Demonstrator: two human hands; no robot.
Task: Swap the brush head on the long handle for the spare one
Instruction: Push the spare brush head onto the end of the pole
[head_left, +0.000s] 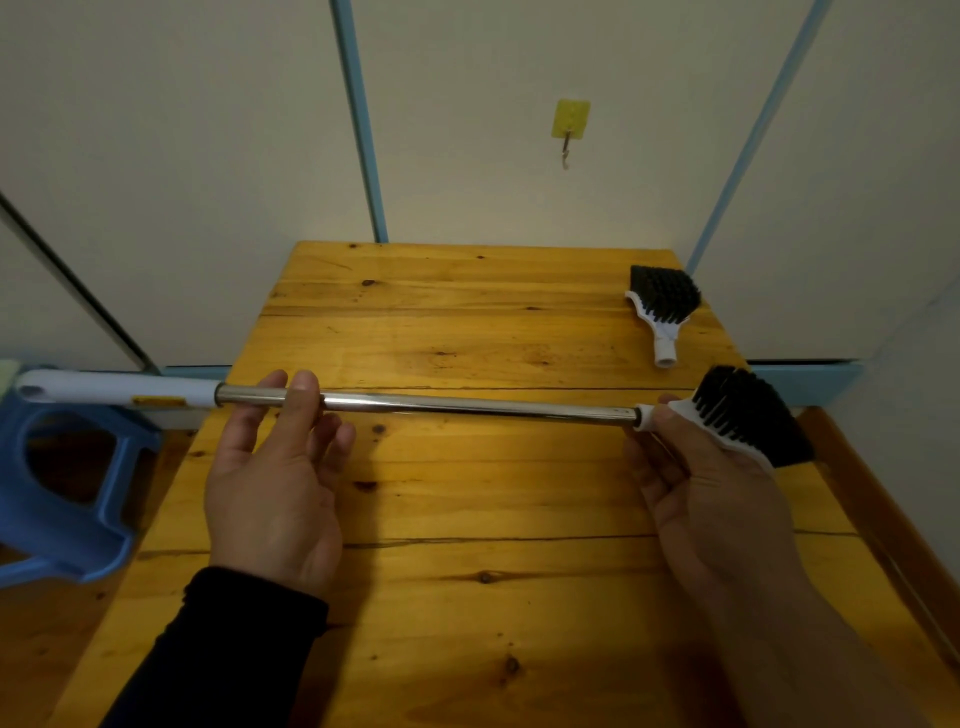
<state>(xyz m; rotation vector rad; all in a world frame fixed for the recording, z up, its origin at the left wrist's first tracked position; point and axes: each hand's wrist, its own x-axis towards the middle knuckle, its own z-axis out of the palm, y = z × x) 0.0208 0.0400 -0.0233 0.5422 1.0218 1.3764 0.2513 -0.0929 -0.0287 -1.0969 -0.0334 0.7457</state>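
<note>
A long handle (467, 405) with a shiny metal tube and a white plastic grip at its left end lies crosswise above the wooden table (467, 597). My left hand (275, 483) holds the metal tube near the white grip, fingers wrapped around it. My right hand (711, 493) grips the white neck of the mounted brush head (743, 415), whose black bristles face up and to the right. The spare brush head (665, 306), also white with black bristles, lies on the table at the back right, its socket pointing toward me.
A blue plastic stool (67, 499) stands left of the table, under the handle's white end. A yellow wall hook (570, 127) hangs on the pale wall behind. A wooden edge (872, 509) runs along the table's right side.
</note>
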